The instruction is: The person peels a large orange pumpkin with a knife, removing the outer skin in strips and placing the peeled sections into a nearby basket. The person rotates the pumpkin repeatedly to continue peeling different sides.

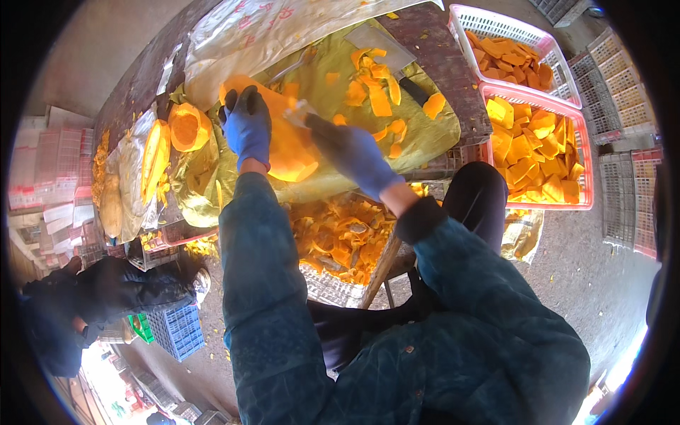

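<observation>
A large peeled orange squash point(287, 141) lies on the yellow cloth of the work table. My left hand point(247, 125), in a blue and dark work glove, holds the squash near its upper left end. My right hand point(345, 151), gloved alike and blurred, is shut on a tool point(298, 112) against the squash's right side; the tool is too blurred to name surely. Orange peelings and pieces point(374, 79) lie beyond, beside a cleaver point(382, 48) with a black handle. Left of my left hand stands a cut squash piece point(188, 127) with a hollow centre.
Two plastic crates, one white point(566, 79) and one pink point(587, 159), hold orange squash pieces at the right. Below the table edge, peelings point(345, 234) fill a crate. An unpeeled squash point(111, 204) lies at far left. Another person point(106, 287) is at lower left, near a blue crate point(178, 332).
</observation>
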A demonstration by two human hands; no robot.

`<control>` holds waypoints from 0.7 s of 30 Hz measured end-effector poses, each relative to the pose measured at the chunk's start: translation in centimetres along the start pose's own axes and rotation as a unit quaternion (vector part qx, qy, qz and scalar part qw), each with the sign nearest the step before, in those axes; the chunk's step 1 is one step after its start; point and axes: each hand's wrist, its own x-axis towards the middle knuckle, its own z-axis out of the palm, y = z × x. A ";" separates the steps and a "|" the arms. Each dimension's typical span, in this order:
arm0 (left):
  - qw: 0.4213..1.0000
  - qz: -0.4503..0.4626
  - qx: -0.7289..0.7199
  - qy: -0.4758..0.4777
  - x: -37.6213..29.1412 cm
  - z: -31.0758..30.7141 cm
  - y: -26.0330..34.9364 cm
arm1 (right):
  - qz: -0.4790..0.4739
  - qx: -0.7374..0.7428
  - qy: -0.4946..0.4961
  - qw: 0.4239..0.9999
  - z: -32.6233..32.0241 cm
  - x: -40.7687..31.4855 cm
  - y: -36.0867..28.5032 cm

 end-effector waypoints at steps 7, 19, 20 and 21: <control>0.999 -0.010 -0.026 -0.023 0.2 0.0 -0.4 | -0.049 -0.058 -0.038 0.996 0.0 2.3 -0.3; 0.996 0.045 -0.070 -0.022 0.5 0.2 0.3 | 0.108 -0.004 -0.055 0.993 0.6 -5.0 -4.3; 0.997 0.038 -0.058 -0.033 0.9 0.3 -0.1 | 0.152 0.086 -0.079 0.982 0.5 -6.6 -4.8; 0.997 0.030 -0.051 -0.043 1.2 0.5 -0.5 | 0.178 0.152 -0.094 0.968 -0.4 -9.3 -6.1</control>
